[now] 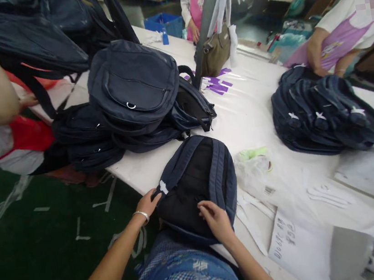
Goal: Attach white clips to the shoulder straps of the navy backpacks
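Observation:
A navy backpack (193, 189) lies on the white table's near edge, its black back panel and shoulder straps facing up. White tie material (163, 187) is on its left shoulder strap. At that strap's lower end, my left hand (148, 203) is closed on the backpack's left edge, thumb on top. My right hand (216, 219) is over the lower back panel, fingertips pinched together. A small dark tip shows by those fingers, but I cannot make out what they hold.
Stacked navy backpacks (135, 87) stand just beyond. More backpacks (328, 112) lie at the right, near a co-worker's hands. A pole (205, 27) rises from the table beside an olive bag (215, 53). A handwritten sheet (296, 240) and a grey device (355, 253) lie front right.

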Action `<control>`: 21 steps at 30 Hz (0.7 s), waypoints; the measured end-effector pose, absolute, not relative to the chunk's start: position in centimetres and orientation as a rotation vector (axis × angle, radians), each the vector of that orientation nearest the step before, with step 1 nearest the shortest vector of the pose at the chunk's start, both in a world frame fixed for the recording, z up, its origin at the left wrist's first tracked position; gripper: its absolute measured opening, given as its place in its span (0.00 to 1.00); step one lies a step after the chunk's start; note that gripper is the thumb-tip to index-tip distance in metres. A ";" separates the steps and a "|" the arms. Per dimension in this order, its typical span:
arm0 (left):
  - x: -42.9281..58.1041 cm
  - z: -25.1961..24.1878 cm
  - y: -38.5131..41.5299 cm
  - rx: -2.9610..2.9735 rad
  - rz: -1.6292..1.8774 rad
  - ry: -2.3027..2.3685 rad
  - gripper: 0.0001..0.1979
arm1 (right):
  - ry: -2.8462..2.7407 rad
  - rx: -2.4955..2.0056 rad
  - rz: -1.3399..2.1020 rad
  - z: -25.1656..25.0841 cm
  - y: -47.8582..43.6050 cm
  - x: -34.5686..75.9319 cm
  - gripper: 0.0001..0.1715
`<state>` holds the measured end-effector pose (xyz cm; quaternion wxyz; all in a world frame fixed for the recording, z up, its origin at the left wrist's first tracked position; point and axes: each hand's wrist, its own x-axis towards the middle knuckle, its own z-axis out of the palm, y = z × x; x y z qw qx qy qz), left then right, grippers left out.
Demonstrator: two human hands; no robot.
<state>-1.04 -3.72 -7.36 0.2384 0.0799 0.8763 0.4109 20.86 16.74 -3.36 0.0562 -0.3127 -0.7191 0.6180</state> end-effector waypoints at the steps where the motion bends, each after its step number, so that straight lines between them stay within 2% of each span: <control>1: -1.5 -7.4 -3.9 0.214 1.097 2.349 0.21 | -2.144 -0.912 2.023 -4.0 15.1 19.3 0.18; 7: -2.4 -5.1 -3.5 0.280 1.127 1.795 0.20 | -1.656 -1.088 2.386 -6.9 8.4 12.6 0.25; 12: -3.9 -5.5 -2.0 0.442 1.107 1.542 0.21 | -1.417 -1.181 2.340 -6.4 7.3 10.6 0.21; 14: -4.4 -5.9 -1.3 0.486 1.128 1.565 0.24 | -1.460 -1.210 2.264 -6.4 7.1 10.4 0.21; 17: -4.6 -5.9 -1.0 0.692 1.158 1.862 0.29 | -1.501 -1.272 2.125 -6.5 6.5 10.1 0.21; 19: -4.7 -5.8 -1.1 0.900 1.176 1.949 0.25 | -1.498 -1.300 2.052 -6.5 6.0 10.0 0.21; 21: -4.8 -5.8 -1.3 0.995 1.191 1.890 0.16 | -1.481 -1.303 2.021 -6.4 5.6 9.9 0.20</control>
